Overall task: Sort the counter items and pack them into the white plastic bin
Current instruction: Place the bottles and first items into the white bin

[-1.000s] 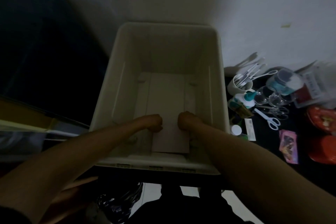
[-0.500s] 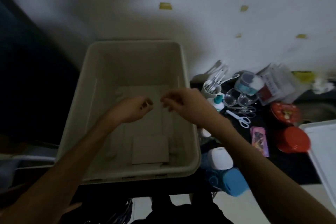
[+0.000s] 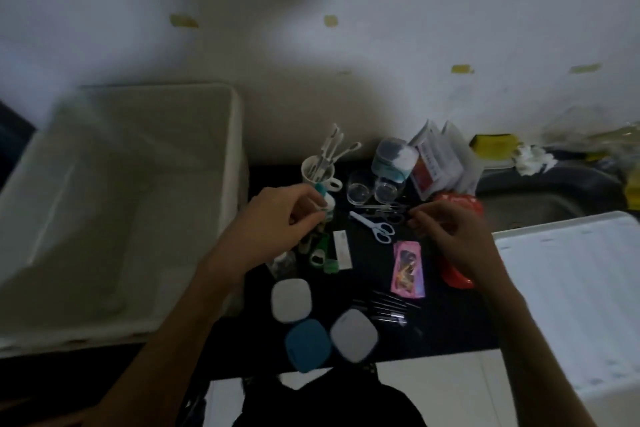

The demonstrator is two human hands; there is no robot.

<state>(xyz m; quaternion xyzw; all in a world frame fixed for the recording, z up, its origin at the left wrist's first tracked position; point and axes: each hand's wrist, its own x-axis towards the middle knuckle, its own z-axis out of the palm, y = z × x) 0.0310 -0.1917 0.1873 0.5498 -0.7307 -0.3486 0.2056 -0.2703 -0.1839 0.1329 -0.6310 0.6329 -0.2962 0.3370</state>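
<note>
The white bin (image 3: 145,204) stood on the left of the dark counter (image 3: 450,315), well to the left of both hands. The left hand (image 3: 277,222) hung over the small items just right of the bin; its fingers were curled near a teal-capped bottle (image 3: 327,199), but I could not tell if they held it. The right hand (image 3: 453,236) hovered to the right with fingers loosely curled and holding nothing, just beside the scissors (image 3: 375,227). A pink packet (image 3: 408,269) lay between the hands, and three square cases (image 3: 291,300) lay nearer.
</note>
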